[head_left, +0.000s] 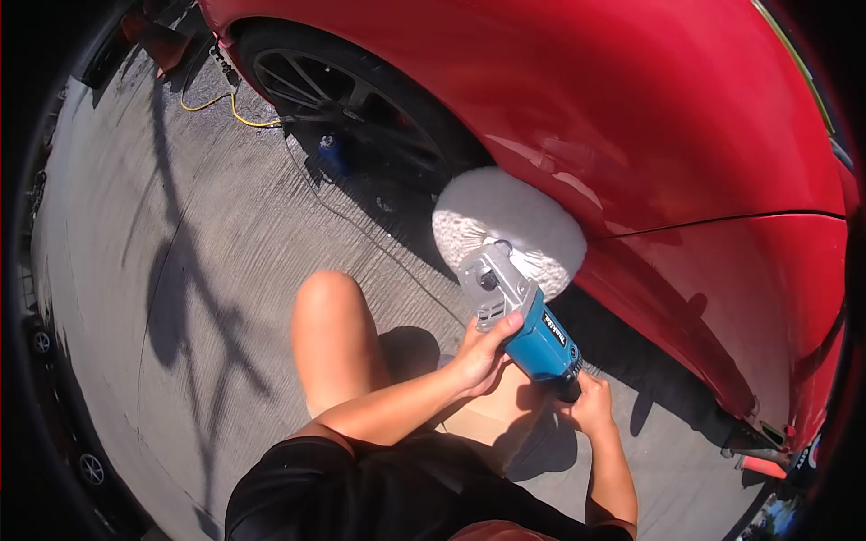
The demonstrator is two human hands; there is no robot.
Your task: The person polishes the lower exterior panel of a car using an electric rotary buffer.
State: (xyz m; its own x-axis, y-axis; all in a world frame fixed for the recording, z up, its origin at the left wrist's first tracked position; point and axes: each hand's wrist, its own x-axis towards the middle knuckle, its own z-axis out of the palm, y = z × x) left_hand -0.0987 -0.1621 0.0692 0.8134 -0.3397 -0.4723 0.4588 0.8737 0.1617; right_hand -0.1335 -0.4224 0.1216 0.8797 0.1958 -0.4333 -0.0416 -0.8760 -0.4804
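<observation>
A teal and grey power polisher with a Makita label is held between my two hands. My left hand wraps round its body near the grey head, thumb on top. Behind it, my right hand is closed round the dark rear end. On the polisher's front sits a big white fluffy polishing bonnet, gathered at its centre. The bonnet is right beside the lower panel of a red car, just behind the wheel; whether it touches the paint I cannot tell.
A black-spoked wheel stands upper left. Near it are a blue bottle and a yellow cord. A thin dark cord crosses the concrete ground toward the polisher. My bent knee is left of my hands.
</observation>
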